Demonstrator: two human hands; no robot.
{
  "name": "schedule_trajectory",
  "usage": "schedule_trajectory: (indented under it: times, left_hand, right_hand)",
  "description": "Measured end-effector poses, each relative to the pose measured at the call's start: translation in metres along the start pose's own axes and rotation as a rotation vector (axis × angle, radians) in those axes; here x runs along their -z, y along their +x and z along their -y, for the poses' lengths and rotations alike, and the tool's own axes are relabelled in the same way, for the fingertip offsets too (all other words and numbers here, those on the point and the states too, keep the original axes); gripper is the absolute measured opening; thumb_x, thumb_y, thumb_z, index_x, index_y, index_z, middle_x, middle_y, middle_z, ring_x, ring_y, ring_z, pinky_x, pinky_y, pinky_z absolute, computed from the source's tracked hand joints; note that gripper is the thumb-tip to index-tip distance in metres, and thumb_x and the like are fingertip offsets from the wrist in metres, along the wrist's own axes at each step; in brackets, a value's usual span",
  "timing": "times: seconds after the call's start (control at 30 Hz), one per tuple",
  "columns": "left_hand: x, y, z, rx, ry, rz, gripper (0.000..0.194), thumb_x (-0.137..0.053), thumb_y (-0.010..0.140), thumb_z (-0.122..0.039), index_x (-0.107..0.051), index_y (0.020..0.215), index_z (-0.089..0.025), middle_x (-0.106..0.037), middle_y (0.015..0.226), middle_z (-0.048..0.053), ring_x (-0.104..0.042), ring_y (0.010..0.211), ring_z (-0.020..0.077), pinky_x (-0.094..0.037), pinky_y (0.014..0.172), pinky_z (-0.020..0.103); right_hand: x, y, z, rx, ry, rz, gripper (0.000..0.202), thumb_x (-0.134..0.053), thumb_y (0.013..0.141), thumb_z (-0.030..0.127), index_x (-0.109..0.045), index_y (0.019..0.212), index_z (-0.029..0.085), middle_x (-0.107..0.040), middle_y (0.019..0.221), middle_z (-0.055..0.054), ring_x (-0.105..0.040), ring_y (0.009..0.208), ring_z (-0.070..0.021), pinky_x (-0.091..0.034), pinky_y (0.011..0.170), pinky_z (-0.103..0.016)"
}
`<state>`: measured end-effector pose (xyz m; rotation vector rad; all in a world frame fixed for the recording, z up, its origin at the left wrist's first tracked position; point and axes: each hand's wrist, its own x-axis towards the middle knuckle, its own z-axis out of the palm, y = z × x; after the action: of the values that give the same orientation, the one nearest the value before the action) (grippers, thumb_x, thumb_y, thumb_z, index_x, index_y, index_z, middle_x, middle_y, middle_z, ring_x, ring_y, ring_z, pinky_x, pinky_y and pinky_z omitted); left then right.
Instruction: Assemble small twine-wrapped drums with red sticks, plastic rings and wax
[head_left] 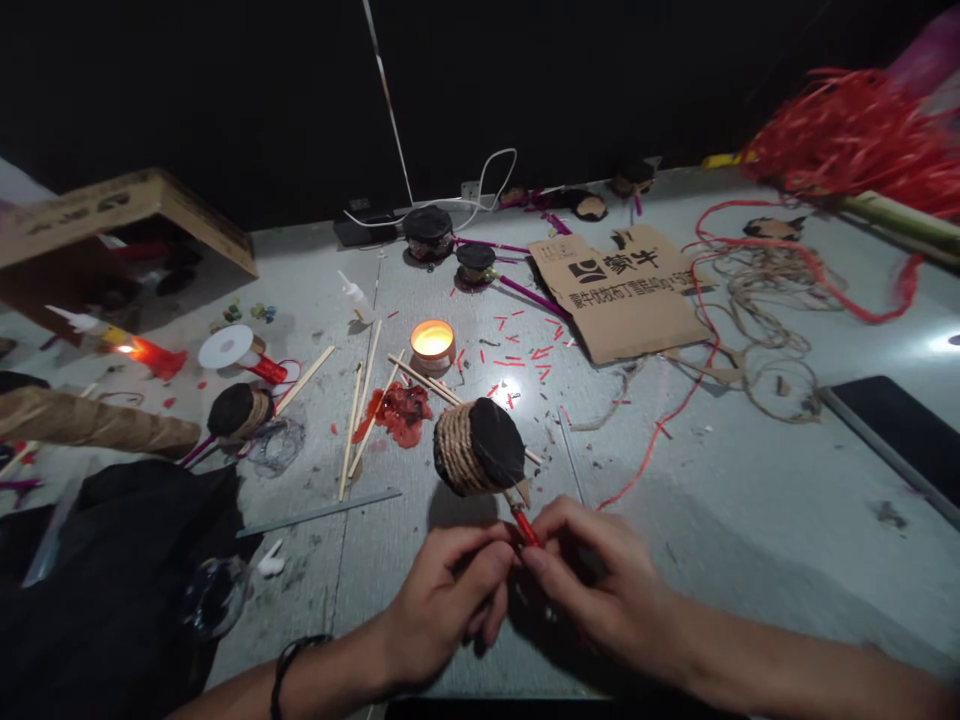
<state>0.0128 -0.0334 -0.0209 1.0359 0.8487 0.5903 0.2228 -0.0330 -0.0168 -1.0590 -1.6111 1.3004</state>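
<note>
A small rattle drum (pixel 480 447) with black cloth faces, brown twine wound round its side and a red-wrapped handle is held up over the table, tilted. My right hand (pixel 600 575) pinches the red handle between thumb and fingers. Close against it, my left hand (pixel 469 585) has its fingers closed at the handle's lower part; the fingertips partly hide what is between them. A red cord (pixel 660 430) runs across the table to near my right hand. Behind the drum lie several wooden sticks (pixel 367 400) and a patch of melted red wax (pixel 401 412).
A lit candle (pixel 433 345) burns beyond the drum, near scattered red bits. Flattened cardboard (pixel 622 295), more drums (pixel 429 232) and a power strip (pixel 367 232) lie at the back. A glowing glue bottle (pixel 127 342) and black cloth (pixel 135 580) are left; a phone (pixel 900 435) is right.
</note>
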Motion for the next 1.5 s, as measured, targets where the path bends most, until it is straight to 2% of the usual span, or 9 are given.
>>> schedule_trajectory:
  times: [0.2,0.37,0.47,0.6,0.83,1.03,1.2,1.3,1.5]
  left_hand:
    - [-0.005,0.001,-0.006,-0.105,0.178,-0.041,0.052,-0.049,0.111,-0.059,-0.065,0.088,-0.015,-0.051,0.051,-0.004,-0.044,0.046,0.0074,-0.036,0.051,0.019]
    - [-0.005,0.002,-0.006,-0.093,0.166,-0.041,0.055,-0.042,0.112,-0.061,-0.062,0.087,-0.016,-0.050,0.053,-0.004,-0.043,0.045,0.0085,-0.034,0.047,0.020]
    - [-0.004,0.002,-0.006,-0.123,0.189,-0.070,0.056,-0.046,0.111,-0.061,-0.065,0.084,-0.015,-0.048,0.055,-0.004,-0.042,0.048,0.0083,-0.033,0.049,0.020]
    - [-0.004,0.005,-0.010,-0.173,0.229,-0.140,0.054,-0.055,0.109,-0.054,-0.071,0.079,-0.013,-0.056,0.068,0.001,-0.048,0.063,0.0098,-0.037,0.059,0.021]
    - [-0.005,0.006,-0.010,-0.148,0.241,-0.198,0.050,-0.058,0.107,-0.055,-0.084,0.098,-0.013,-0.063,0.070,0.002,-0.052,0.062,0.0119,-0.043,0.061,0.024]
    - [-0.004,0.007,-0.013,-0.107,0.205,-0.310,0.065,-0.060,0.103,-0.065,-0.071,0.062,-0.015,-0.050,0.056,-0.002,-0.047,0.058,0.0113,-0.047,0.064,0.026]
    - [-0.003,0.008,-0.014,-0.043,0.086,-0.343,0.060,-0.066,0.097,-0.071,-0.083,0.093,-0.013,-0.050,0.055,-0.004,-0.042,0.052,0.0090,-0.038,0.053,0.022]
    - [-0.004,0.007,-0.014,-0.016,0.001,-0.304,0.061,-0.079,0.087,-0.070,-0.083,0.108,-0.012,-0.057,0.064,-0.001,-0.047,0.056,0.0085,-0.038,0.054,0.020]
    - [-0.007,0.007,-0.015,0.032,-0.049,-0.235,0.056,-0.082,0.086,-0.066,-0.082,0.097,-0.011,-0.062,0.069,0.002,-0.049,0.056,0.0072,-0.037,0.052,0.018]
  right_hand:
    - [-0.007,0.003,0.001,-0.080,0.044,-0.041,0.024,-0.066,0.105,0.037,-0.061,0.088,0.021,-0.057,0.056,0.007,-0.048,0.045,-0.0084,-0.036,0.044,-0.020]
    - [-0.011,0.001,0.001,-0.113,0.064,-0.025,0.024,-0.066,0.105,0.039,-0.064,0.089,0.021,-0.058,0.056,0.006,-0.049,0.047,-0.0088,-0.037,0.046,-0.020]
    - [-0.014,-0.001,0.000,-0.122,0.050,-0.008,0.022,-0.068,0.103,0.039,-0.069,0.093,0.020,-0.057,0.056,0.007,-0.048,0.047,-0.0087,-0.037,0.046,-0.021]
    - [-0.015,-0.001,-0.001,-0.129,0.065,0.000,0.023,-0.071,0.102,0.041,-0.073,0.097,0.019,-0.061,0.057,0.005,-0.049,0.046,-0.0085,-0.038,0.047,-0.021]
    - [-0.012,0.001,0.004,-0.115,-0.010,0.026,0.024,-0.069,0.102,0.040,-0.080,0.102,0.018,-0.065,0.058,0.003,-0.052,0.047,-0.0092,-0.040,0.048,-0.021]
    - [-0.009,0.001,0.012,-0.153,-0.014,0.140,0.024,-0.067,0.098,0.035,-0.078,0.108,0.016,-0.064,0.057,0.003,-0.048,0.043,-0.0081,-0.036,0.044,-0.019]
    - [-0.009,0.001,0.013,-0.159,-0.027,0.183,0.021,-0.066,0.097,0.033,-0.076,0.092,0.016,-0.060,0.052,0.004,-0.043,0.041,-0.0069,-0.032,0.042,-0.019]
    - [-0.011,0.001,0.010,-0.164,-0.022,0.154,0.021,-0.067,0.097,0.033,-0.072,0.084,0.016,-0.060,0.052,0.004,-0.046,0.042,-0.0071,-0.035,0.045,-0.019]
    - [-0.013,0.002,0.004,-0.157,-0.025,0.130,0.022,-0.066,0.099,0.034,-0.074,0.087,0.018,-0.060,0.054,0.004,-0.048,0.045,-0.0084,-0.036,0.047,-0.020]
